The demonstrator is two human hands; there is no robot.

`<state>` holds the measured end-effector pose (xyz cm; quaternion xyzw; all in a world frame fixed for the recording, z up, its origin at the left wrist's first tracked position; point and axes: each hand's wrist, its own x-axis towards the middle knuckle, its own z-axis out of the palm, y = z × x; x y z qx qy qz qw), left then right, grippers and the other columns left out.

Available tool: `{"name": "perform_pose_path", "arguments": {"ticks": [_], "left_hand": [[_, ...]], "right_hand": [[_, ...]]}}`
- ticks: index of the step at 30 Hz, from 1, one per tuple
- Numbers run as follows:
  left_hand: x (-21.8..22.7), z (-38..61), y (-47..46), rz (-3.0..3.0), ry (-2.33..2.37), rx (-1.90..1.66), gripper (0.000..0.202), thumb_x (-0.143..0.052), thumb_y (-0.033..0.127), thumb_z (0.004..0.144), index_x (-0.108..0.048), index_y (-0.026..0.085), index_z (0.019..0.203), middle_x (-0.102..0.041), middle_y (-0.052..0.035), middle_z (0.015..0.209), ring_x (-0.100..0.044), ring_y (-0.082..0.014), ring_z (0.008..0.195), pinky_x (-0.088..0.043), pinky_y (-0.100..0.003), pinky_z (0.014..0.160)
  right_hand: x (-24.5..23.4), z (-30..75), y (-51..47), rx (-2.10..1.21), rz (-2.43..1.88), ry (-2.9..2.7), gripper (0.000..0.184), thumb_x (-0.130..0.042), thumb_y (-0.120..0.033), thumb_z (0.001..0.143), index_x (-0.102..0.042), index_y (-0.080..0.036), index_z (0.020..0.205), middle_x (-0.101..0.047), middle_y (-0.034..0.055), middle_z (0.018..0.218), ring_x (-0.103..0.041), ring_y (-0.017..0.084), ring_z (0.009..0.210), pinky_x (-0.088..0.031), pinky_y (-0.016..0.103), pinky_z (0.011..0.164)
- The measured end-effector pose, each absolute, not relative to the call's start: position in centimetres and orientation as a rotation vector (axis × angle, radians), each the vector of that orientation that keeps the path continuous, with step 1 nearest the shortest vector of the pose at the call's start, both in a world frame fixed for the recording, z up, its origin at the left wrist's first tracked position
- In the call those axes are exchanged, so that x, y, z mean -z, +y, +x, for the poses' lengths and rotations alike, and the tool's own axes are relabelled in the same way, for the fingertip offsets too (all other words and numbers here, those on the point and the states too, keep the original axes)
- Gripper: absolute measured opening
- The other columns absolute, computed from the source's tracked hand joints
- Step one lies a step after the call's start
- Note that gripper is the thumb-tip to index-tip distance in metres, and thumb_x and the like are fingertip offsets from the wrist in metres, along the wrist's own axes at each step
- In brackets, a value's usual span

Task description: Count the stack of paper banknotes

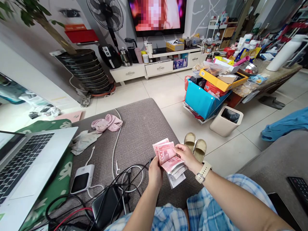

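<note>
A fanned stack of pink 100 banknotes (pixel 168 155) is held between my two hands, just above the sofa's edge. My left hand (pixel 156 171) grips the notes at their lower left side, thumb on top. On the right, my right hand (pixel 186 155) pinches the upper part of the stack, with a cream-banded watch on that wrist. Lower in the bundle, paler edges stick out, and a whitish sheet (pixel 176 181) hangs beneath. The fingers under the notes are mostly hidden.
On the grey sofa (pixel 141 125) lie tangled cables, a white power bank (pixel 83 179), a black adapter (pixel 107 202), a pink cloth bow (pixel 107 123) and an open laptop (pixel 31 170). Slippers (pixel 199 149), a bin (pixel 226 122) and a blue box (pixel 204 99) stand on the floor.
</note>
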<state>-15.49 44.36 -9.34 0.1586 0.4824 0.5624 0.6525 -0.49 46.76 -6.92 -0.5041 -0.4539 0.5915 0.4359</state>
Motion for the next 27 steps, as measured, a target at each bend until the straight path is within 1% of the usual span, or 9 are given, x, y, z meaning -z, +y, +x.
{"name": "perform_pose_path", "arguments": {"ticks": [3, 7, 20, 27], "left_hand": [[9.28, -15.46, 44.36, 0.364, 1.077, -1.277, 0.036, -0.064, 0.033, 0.075, -0.073, 0.010, 0.101, -0.075, -0.0125, 0.102, -0.069, -0.0260, 0.092, -0.051, -0.039, 0.088], [9.40, -15.47, 44.38, 0.352, 1.098, -1.278, 0.036, -0.065, 0.034, 0.074, -0.073, 0.010, 0.100, -0.075, -0.0120, 0.098, -0.069, -0.0255, 0.088, -0.052, -0.039, 0.085], [9.61, -15.54, 44.39, 0.352, 1.111, -1.283, 0.035, -0.066, 0.034, 0.074, -0.073, 0.010, 0.099, -0.075, -0.0116, 0.098, -0.069, -0.0253, 0.089, -0.051, -0.038, 0.086], [9.28, -15.48, 44.37, 0.348, 1.138, -1.274, 0.034, -0.065, 0.033, 0.074, -0.073, 0.011, 0.099, -0.075, -0.0112, 0.097, -0.069, -0.0240, 0.085, -0.053, -0.035, 0.080]], "right_hand": [[6.91, -0.48, 46.76, -1.462, -1.246, -1.137, 0.030, -0.064, -0.046, 0.081, -0.055, -0.020, 0.069, -0.047, -0.0037, 0.064, -0.043, 0.014, 0.062, -0.032, 0.027, 0.059], [6.87, -0.47, 46.74, -1.459, -1.233, -1.142, 0.028, -0.063, -0.042, 0.083, -0.055, -0.020, 0.069, -0.046, -0.0040, 0.064, -0.041, 0.014, 0.062, -0.030, 0.027, 0.059], [6.73, -0.49, 46.68, -1.470, -1.245, -1.129, 0.027, -0.063, -0.041, 0.082, -0.055, -0.020, 0.069, -0.047, -0.0040, 0.065, -0.042, 0.014, 0.061, -0.031, 0.027, 0.060], [6.68, -0.53, 46.80, -1.462, -1.236, -1.127, 0.027, -0.063, -0.041, 0.081, -0.054, -0.020, 0.067, -0.046, -0.0042, 0.063, -0.042, 0.014, 0.061, -0.031, 0.027, 0.060]]}}
